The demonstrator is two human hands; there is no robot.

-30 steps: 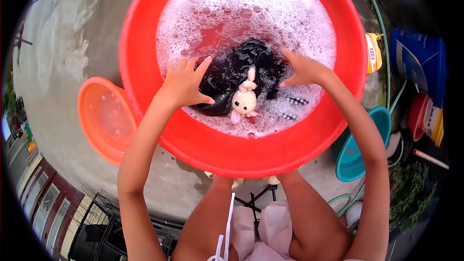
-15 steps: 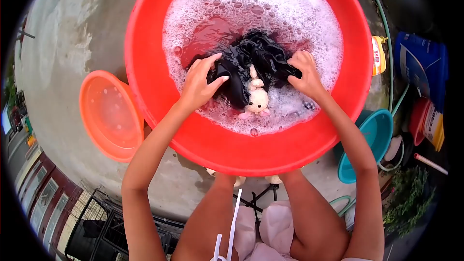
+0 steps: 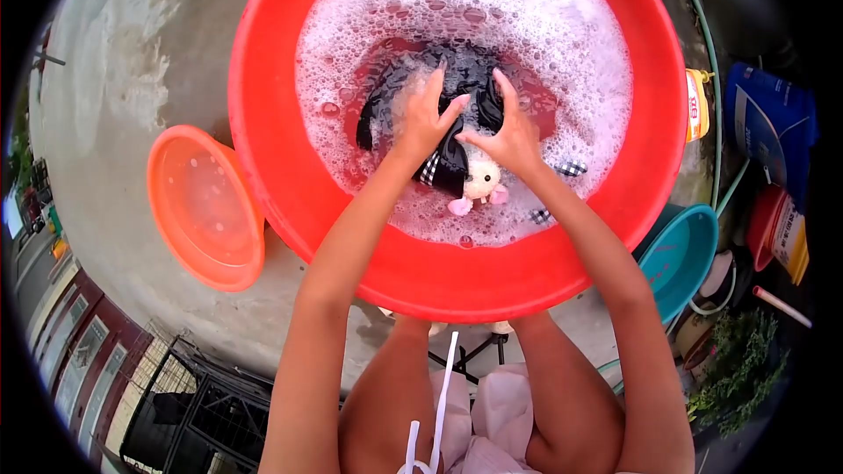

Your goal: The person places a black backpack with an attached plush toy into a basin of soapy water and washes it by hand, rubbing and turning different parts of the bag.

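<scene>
A large red basin (image 3: 457, 294) holds foamy water (image 3: 562, 53). Black cloth (image 3: 378, 110) lies in the middle of it, partly under the water. My left hand (image 3: 423, 123) rests on the cloth with its fingers apart. Close beside it on the right, my right hand (image 3: 509, 136) has thumb and fingers spread over the cloth. Just below the hands, a small cream plush toy (image 3: 482, 179) with pink ears shows its head, its body covered by cloth and hand. Black-and-white checked pieces (image 3: 572, 168) float to the right of the toy.
An orange basin (image 3: 206, 211) stands on the concrete at the left. A teal basin (image 3: 680, 259) is at the lower right. Beyond the rim on the right are a yellow packet (image 3: 698, 105), a green hose (image 3: 713, 61) and a blue container (image 3: 773, 123). Black metal frames (image 3: 211, 412) lie lower left.
Both hands have come together over the middle of the cloth and opened, after gripping its two sides half a second ago. Cloth now covers the plush toy's body.
</scene>
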